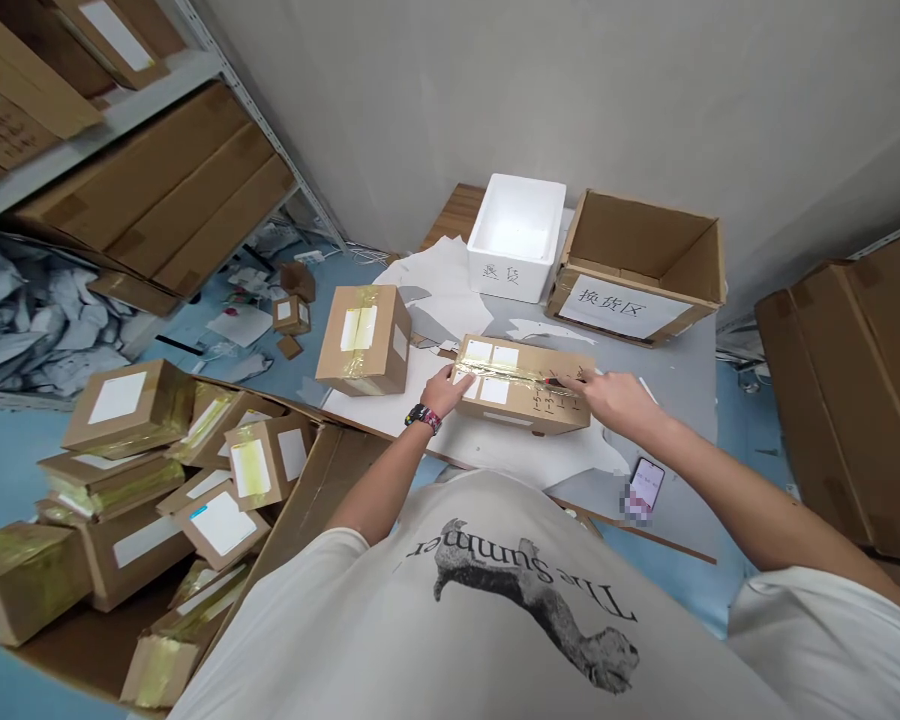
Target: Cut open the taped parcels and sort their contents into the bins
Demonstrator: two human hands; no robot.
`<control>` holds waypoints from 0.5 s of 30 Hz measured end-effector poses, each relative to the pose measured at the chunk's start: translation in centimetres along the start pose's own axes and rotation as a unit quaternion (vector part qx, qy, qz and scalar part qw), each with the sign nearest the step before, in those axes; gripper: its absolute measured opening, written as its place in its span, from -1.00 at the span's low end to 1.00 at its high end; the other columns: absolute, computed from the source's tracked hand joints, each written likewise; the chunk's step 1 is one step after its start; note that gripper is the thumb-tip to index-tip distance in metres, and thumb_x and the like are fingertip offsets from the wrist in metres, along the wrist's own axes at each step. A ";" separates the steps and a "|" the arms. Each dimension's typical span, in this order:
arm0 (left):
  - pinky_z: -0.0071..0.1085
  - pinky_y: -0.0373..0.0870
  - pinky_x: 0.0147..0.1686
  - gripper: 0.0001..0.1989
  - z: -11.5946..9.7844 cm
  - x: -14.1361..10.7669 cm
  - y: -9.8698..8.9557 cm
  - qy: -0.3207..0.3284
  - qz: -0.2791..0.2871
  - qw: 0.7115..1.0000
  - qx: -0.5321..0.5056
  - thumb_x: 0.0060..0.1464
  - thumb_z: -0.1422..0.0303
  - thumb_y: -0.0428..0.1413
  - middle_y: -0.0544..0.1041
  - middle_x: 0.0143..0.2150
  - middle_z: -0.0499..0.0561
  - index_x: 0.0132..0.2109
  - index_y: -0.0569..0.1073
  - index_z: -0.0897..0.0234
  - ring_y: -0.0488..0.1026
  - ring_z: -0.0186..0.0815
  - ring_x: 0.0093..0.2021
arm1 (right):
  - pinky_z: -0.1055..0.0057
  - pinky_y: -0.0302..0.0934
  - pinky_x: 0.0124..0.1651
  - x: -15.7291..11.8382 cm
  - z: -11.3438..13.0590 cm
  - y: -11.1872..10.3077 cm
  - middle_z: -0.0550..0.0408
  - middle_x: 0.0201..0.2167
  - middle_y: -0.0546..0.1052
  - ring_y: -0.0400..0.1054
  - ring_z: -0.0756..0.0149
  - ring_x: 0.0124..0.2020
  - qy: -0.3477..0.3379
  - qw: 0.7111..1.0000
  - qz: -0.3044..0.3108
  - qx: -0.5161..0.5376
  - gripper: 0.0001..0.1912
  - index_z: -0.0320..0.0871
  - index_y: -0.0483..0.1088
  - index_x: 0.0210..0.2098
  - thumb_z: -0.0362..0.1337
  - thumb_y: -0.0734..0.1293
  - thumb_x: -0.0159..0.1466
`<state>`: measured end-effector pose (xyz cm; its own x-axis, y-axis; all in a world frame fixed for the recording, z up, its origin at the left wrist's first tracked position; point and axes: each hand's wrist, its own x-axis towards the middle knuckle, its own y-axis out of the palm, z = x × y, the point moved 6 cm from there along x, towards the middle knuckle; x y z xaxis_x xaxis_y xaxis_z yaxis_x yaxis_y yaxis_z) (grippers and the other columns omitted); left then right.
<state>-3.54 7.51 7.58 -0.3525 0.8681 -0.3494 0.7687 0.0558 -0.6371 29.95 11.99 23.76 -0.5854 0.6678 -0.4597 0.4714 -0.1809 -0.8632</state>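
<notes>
Steadying the long carton (pixel 521 397) at centre frame with the left hand (pixel 444 388) resting on it, finger spread unclear, and clasping a small red-and-black tool (pixel 552 381) at the taped seam (pixel 511 376) with the right hand (pixel 611 402). Probably early in the work, with the top (pixel 546 359) closed; cannot tell how much of that seam is cut. Finding room on the grey tabletop (pixel 682 400) at right, short of the phone (pixel 649 480) near the front edge (pixel 667 543); hemmed in toward upper centre by a foam box (pixel 521 285) and an open box (pixel 630 235).

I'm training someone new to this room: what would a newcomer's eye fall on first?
Probably the heaped cartons in the large box at lower left. Next, the long carton on the table: the left hand rests on it; the right hand holds a slim tool at its tape. Behind it stands a white foam box.
</notes>
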 end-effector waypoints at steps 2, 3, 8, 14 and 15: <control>-0.17 0.56 0.15 -0.37 -0.3 -0.1 0.4 0.003 0.004 1.000 0.010 0.33 -0.19 0.24 0.75 0.26 0.13 0.34 0.64 0.05 0.68 0.08 0.23 | 0.29 0.33 -0.14 -1.2 -0.8 1.0 -0.23 0.09 0.66 0.67 0.04 -0.12 0.009 1.000 0.001 0.004 -0.25 0.05 0.24 0.66 -0.50 0.15 0.56; -0.16 0.57 0.15 -0.37 -0.5 -0.2 0.6 0.005 0.005 1.000 0.019 0.34 -0.20 0.23 0.75 0.25 0.13 0.34 0.64 0.04 0.68 0.09 0.22 | 0.29 0.32 -0.14 -1.7 -1.0 1.4 -0.23 0.09 0.66 0.67 0.04 -0.13 0.012 1.000 0.000 0.006 -0.24 0.07 0.21 0.68 -0.49 0.16 0.56; -0.09 0.59 0.12 -0.37 -1.6 -0.4 1.0 0.007 0.009 0.997 0.072 0.35 -0.18 0.21 0.75 0.24 0.14 0.38 0.61 0.02 0.68 0.18 0.22 | 0.34 0.29 -0.19 -3.0 -1.5 2.1 -0.20 0.07 0.67 0.66 0.09 -0.16 0.022 1.000 -0.011 0.013 -0.17 0.10 0.13 0.71 -0.51 0.20 0.53; -0.06 0.60 0.12 -0.40 -2.0 -0.4 0.9 0.016 0.002 0.996 0.083 0.40 -0.16 0.17 0.75 0.25 0.13 0.39 0.59 -0.01 0.68 0.18 0.23 | 0.32 0.19 -0.31 -6.3 -3.3 3.5 -0.13 -0.03 0.66 0.62 0.10 -0.27 0.061 0.998 -0.004 -0.004 -0.14 0.11 0.20 0.68 -0.53 0.22 0.47; -0.07 0.60 0.12 -0.40 -2.0 -0.4 0.9 0.015 0.003 0.997 0.081 0.40 -0.15 0.17 0.74 0.26 0.12 0.40 0.58 -0.01 0.68 0.18 0.23 | 0.32 0.16 -0.32 -7.1 -3.8 3.9 -0.12 -0.04 0.65 0.60 0.12 -0.30 0.071 0.997 -0.004 -0.007 -0.15 0.12 0.22 0.67 -0.53 0.22 0.47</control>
<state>-1.65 8.20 8.56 -0.3314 0.8823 -0.3342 0.6736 -0.0268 -0.7386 38.46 9.31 24.47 -0.4894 0.7653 -0.4181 0.4768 -0.1666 -0.8631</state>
